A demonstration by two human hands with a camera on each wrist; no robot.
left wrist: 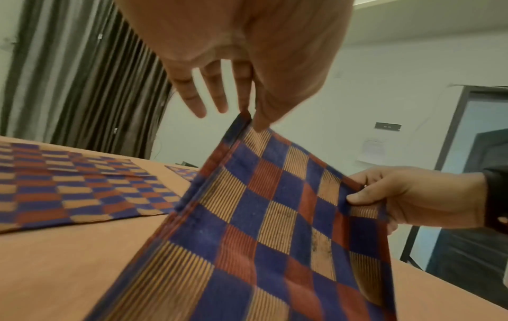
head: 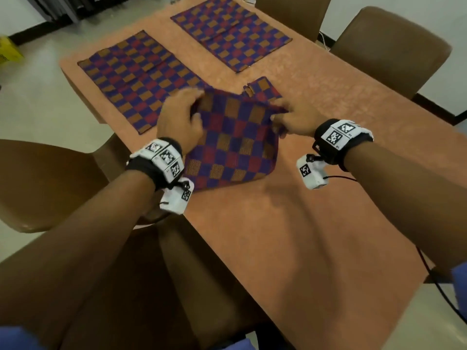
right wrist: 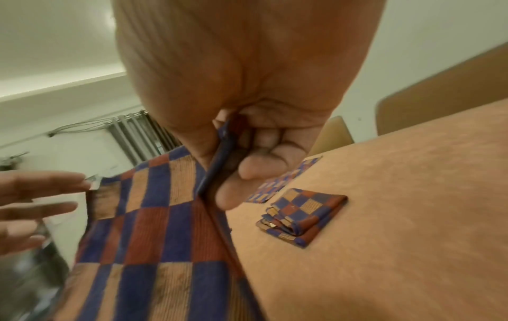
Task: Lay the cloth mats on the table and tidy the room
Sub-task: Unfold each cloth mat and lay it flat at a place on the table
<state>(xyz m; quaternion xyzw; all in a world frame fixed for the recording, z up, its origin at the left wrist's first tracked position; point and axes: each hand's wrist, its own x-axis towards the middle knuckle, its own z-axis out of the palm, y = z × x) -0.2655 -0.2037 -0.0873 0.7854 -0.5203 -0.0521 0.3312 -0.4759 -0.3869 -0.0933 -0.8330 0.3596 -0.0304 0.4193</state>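
Note:
I hold a blue, red and orange checked cloth mat up over the near part of the table, its lower edge hanging toward the tabletop. My left hand pinches its upper left corner between thumb and forefinger, the other fingers straight. My right hand grips the upper right corner with curled fingers. Two like mats lie flat, one at the left and one at the far end. A folded mat lies on the table just beyond the held one.
Brown chairs stand round the table: one at the left, one at the right, one at the far end. A yellow object sits on the floor at the far left. A black cable trails by the table's right edge.

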